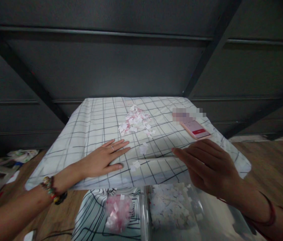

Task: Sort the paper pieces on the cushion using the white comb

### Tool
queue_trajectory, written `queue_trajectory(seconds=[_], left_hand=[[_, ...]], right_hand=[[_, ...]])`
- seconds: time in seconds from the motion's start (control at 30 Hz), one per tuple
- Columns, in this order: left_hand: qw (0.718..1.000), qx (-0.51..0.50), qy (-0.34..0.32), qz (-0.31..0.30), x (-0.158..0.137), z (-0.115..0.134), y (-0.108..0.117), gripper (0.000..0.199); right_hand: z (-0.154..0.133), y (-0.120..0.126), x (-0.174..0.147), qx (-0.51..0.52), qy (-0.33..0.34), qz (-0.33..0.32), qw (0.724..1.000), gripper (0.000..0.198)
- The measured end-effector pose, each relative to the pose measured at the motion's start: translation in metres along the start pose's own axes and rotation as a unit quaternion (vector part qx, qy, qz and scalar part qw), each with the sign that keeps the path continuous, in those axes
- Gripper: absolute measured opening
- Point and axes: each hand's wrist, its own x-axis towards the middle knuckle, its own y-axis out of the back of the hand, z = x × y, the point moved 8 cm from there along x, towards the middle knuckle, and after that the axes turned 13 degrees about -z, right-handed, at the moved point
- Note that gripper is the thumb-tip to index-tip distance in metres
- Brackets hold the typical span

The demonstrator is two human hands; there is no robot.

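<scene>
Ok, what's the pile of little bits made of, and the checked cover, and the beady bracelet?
Pile of little bits: probably paper or thin plastic, mostly dull; they're small, flat, pale scraps.
Checked cover: likely printed fabric, fairly matt, since it creases, though coated cloth is possible.
Beady bracelet: rounded, colourful beads, maybe wood or stone; too small to tell.

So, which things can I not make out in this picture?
All in the head view:
Phone: pixelated blocks mask the area at its far end; screen text too small.
Right hand: its curled pose hides whether it grips anything.
Plastic box: near end cut off by bottom edge.
</scene>
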Motion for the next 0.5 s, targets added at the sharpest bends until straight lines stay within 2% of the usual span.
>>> queue_trajectory(seconds=[0.13,0.5], left_hand=[[1.000,-0.008,-0.007,0.005,-0.009,0.002,0.001,0.056],[0.999,-0.033,0.005,-0.022,-0.038,0.003,-0.003,0.062]], right_hand=[[0.001,0.001,-0.001,-0.013,-0.016,-0.009,1.000,0.032],[-0.031,0.005,0.010,0.061,0.041,-0.011,0.997,0.027]])
